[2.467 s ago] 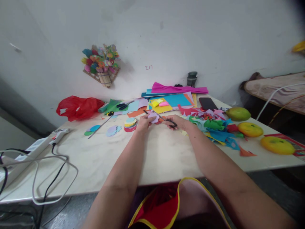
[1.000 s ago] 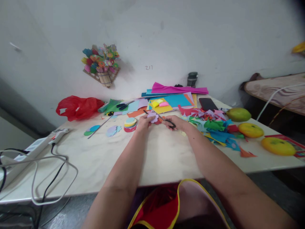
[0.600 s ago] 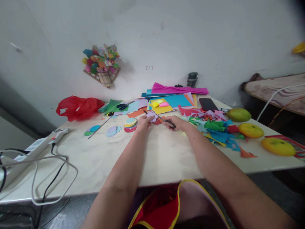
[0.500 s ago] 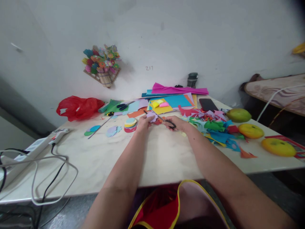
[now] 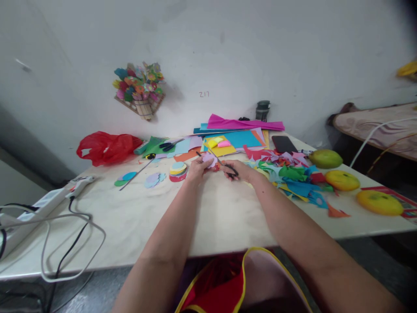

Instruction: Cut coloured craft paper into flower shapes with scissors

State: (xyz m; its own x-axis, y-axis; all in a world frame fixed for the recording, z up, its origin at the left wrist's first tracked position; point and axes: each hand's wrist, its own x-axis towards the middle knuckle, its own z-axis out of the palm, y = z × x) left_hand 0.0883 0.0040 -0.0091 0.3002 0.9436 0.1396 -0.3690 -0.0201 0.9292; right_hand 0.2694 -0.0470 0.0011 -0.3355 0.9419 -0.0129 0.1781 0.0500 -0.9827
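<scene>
Working along the table from its left edge, we find discs, then scalloped pieces, then a stack of rounds, just beside our left hand. That hand's thumb and fingers are pinched on the purple paper, which is nearer the table's far edge than its near one, about midway between the sides. The scissors come next, blades slanting toward the far left corner, their handles clasped in our right hand. Our hands are close together but look apart. Whether the blades bite the paper we can't tell.

This looks like trimming, and we'd judge it goes best if we turn the paper into the blades and leave the scissors almost steady. Short snips near the pivot should keep curves smooth; our left fingertips ought to stay clear of the blades' line. Offcuts are best kept among the scraps, toward the right edge.

As for writing, a handwritten mark on the wall reads "217" or "Z17". We make out no brand on the phone, and the red sheet at the right edge has no print we can read.
</scene>
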